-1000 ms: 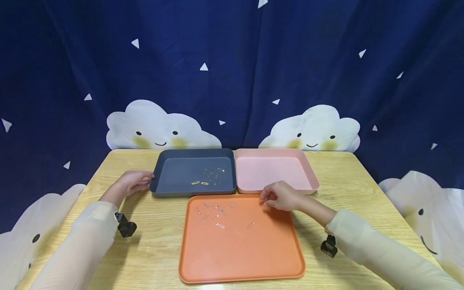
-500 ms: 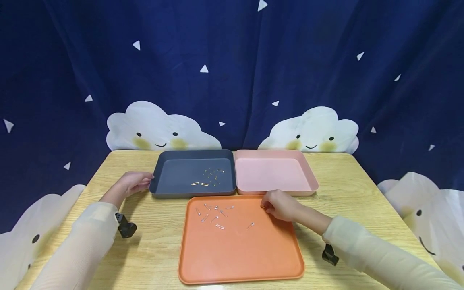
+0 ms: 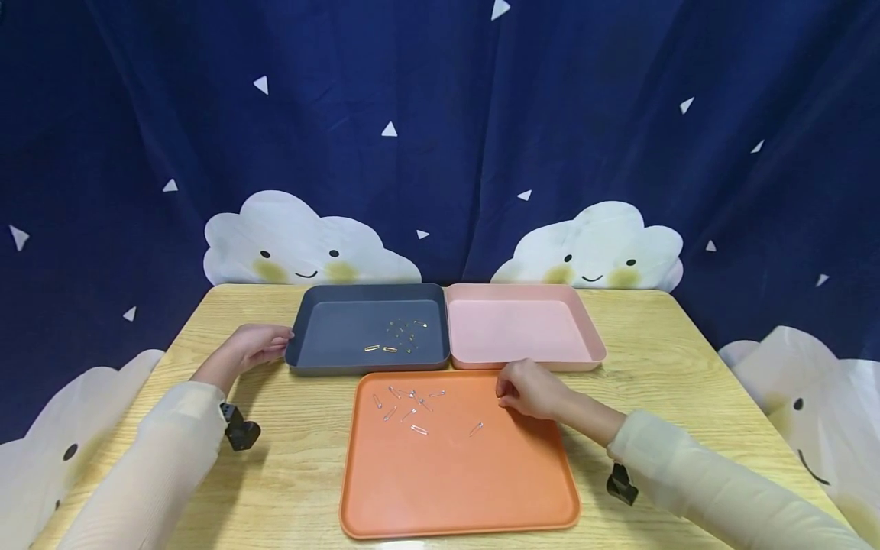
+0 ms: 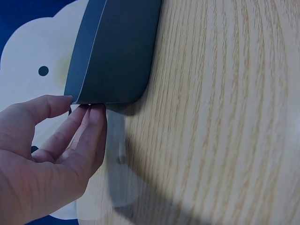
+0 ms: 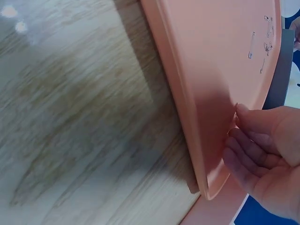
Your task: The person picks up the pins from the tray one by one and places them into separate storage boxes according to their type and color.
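My left hand [image 3: 256, 347] pinches the left rim of a dark grey tray [image 4: 119, 51], thumb at the top edge and fingers against the outer wall. Over the far right part of the orange tray [image 3: 454, 481], my right hand [image 3: 529, 388] has thumb and fingertips together. Between them, in the right wrist view, is a thin safety pin [image 5: 235, 114], mostly hidden by the fingers. Several silver safety pins [image 3: 418, 429] lie on the orange tray, most in its far left part. Gold safety pins [image 3: 389, 349] lie in the grey tray's right half.
A pink tray [image 3: 519, 328] stands against the grey tray's right side, just behind the orange tray and my right hand. All three trays sit on a wooden table [image 3: 296, 458]. A dark blue curtain [image 3: 440, 168] with clouds hangs behind.
My right hand has lowered slightly toward the orange tray, and its thumb and fingers have closed together. My left hand stays at the grey tray's rim.
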Tool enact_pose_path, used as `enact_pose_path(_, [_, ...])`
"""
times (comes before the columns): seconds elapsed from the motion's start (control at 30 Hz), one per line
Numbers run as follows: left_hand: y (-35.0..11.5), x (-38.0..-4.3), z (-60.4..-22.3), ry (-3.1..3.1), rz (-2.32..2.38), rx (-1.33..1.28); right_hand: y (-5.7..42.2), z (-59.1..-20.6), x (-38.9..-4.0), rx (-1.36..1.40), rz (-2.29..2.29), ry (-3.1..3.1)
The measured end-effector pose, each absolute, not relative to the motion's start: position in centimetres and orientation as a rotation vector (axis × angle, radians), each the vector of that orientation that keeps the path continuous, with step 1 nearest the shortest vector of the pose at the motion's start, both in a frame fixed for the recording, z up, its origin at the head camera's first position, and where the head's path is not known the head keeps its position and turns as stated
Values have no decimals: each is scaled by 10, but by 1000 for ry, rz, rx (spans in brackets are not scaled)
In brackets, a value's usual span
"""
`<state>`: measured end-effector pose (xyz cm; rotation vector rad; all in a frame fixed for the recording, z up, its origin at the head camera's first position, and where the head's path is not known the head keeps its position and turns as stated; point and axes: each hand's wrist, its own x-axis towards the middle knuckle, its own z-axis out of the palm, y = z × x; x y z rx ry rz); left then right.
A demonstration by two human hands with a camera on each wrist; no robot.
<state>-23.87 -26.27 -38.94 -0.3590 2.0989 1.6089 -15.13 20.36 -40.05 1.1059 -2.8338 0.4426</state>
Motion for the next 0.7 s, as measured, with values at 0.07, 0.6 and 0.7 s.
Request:
enact_pose_path(0.07, [-263,-238,-389,2093,1615,-355,202,-400,-151,1095,447,-2852])
enact_pose_path(0.6, [-264,-238,-390,2099,1615,-357,193,-404,-153,1131,385,-2881])
enact_pose_path(0.7, [-264,-238,-389,2111,1596,-362,192,-400,-155,1121,531,-2937])
